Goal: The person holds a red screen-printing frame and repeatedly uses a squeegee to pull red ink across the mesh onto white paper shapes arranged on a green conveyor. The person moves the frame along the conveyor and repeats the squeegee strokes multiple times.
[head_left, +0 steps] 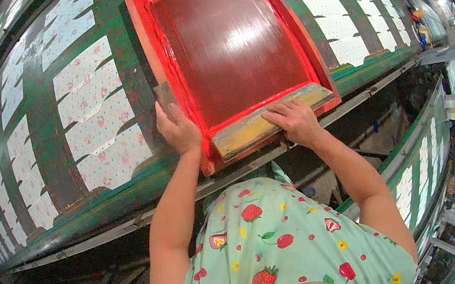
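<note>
A screen-printing frame with red ink around its mesh lies on the green table. Across its near end rests a squeegee with a worn, yellow-stained board, slanting up to the right. My right hand is closed over the squeegee's upper edge, right of its middle, with the fingertips on the board. My left hand is at the frame's left side, its fingers closed by a small brown block there. The frame's edge partly hides those fingers.
White cut fabric pieces with small prints lie in rows left of the frame. Plainer white pieces lie to its right. A rail runs along the table's near edge, above a dark gap. Another green table stands at the lower right.
</note>
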The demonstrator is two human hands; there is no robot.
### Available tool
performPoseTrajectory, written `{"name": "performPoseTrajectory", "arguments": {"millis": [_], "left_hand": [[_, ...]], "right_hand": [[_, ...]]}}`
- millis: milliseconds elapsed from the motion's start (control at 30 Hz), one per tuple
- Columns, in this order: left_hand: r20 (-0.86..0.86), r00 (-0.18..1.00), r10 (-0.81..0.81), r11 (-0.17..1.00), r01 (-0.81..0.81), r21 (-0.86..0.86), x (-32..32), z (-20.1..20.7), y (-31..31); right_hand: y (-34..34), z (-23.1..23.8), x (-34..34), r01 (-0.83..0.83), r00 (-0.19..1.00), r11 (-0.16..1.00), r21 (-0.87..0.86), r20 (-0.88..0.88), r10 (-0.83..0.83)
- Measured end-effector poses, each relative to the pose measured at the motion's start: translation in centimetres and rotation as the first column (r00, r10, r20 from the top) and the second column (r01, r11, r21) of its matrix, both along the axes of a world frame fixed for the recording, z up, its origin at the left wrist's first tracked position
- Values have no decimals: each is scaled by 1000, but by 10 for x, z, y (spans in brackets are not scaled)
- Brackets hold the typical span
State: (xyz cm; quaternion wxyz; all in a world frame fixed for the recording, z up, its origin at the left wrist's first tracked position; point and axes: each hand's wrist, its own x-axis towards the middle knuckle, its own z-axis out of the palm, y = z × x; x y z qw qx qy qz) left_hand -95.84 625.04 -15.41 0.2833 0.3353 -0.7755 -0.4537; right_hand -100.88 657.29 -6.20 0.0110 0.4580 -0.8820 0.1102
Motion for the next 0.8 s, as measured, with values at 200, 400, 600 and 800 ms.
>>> {"name": "performPoseTrajectory", "arguments": {"millis": [200,400,600,800], "left_hand": [[65,998,11,1000,-11,2,1,6,0],[93,995,39,999,-37,-24,0,9,3],[144,986,78,996,-70,-63,-1,11,7],[176,979,104,990,-85,-110,-3,14,8]], "right_hand": [[-39,-16,-86,-66,994,996,-58,-88,61],[-103,-30,-207,-49,986,998,-34,-161,43],[-167,-45,-334,-20,981,999,-36,-195,12],[-221,-47,-440,-99,957,989,-113,-284,63]]}}
